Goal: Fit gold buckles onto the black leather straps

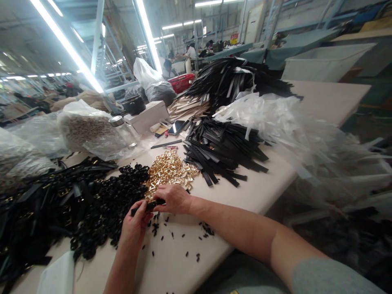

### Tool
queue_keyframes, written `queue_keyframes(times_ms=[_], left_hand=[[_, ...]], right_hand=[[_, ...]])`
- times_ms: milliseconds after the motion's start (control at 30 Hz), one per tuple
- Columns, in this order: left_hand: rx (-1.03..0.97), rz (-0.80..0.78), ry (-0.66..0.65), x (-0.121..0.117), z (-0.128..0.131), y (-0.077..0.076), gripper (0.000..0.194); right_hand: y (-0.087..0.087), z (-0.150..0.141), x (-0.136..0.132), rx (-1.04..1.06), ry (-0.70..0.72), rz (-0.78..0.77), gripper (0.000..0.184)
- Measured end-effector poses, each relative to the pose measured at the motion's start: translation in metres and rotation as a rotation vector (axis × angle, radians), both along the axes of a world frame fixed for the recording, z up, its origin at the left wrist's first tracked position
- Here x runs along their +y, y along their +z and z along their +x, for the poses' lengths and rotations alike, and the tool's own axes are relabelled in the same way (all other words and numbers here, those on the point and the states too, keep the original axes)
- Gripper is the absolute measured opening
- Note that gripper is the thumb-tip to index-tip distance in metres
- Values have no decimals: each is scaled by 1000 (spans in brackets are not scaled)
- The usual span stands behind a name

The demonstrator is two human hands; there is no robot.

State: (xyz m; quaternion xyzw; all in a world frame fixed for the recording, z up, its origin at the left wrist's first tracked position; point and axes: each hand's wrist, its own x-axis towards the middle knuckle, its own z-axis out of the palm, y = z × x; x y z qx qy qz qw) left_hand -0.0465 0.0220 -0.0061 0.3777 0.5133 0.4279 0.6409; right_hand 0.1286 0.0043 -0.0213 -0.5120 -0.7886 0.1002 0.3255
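A short black strap (150, 206) runs between my two hands in front of the piles. My left hand (137, 218) pinches its near left end between thumb and fingers. My right hand (175, 198) grips the other end from above; its fingers partly hide the strap, and a bit of gold shows there. Just beyond the hands lies a heap of gold buckles (168, 168). Left of it is a pile of small black loops (105, 206). Loose black strips (223, 149) fan out behind my right arm. Small black bits (162, 237) are scattered on the table near me.
Black straps with gold buckles (45, 200) cover the table's left side. Behind stand a glass jar (124, 130), a white box (150, 116) and a phone (177, 127). White plastic strips (300, 126) spill over the right edge. A white tray (58, 274) sits at near left.
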Motion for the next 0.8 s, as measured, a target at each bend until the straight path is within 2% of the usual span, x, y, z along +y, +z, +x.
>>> queue_keyframes(times_ms=[300, 433, 567, 700, 800], left_hand=[[-79, -70, 19, 4, -5, -1, 28], [-53, -71, -25, 2, -3, 1, 36], [51, 2, -89, -1, -1, -1, 49], [27, -7, 4, 2, -3, 1, 39], [-36, -40, 108, 7, -7, 8, 23]], right_hand=[[0, -1, -1, 77, 19, 10, 37], [1, 0, -1, 59, 13, -11, 38], [-1, -1, -1, 21, 35, -17, 35], [0, 0, -1, 95, 43, -13, 37], [6, 4, -2, 160, 12, -99, 33]])
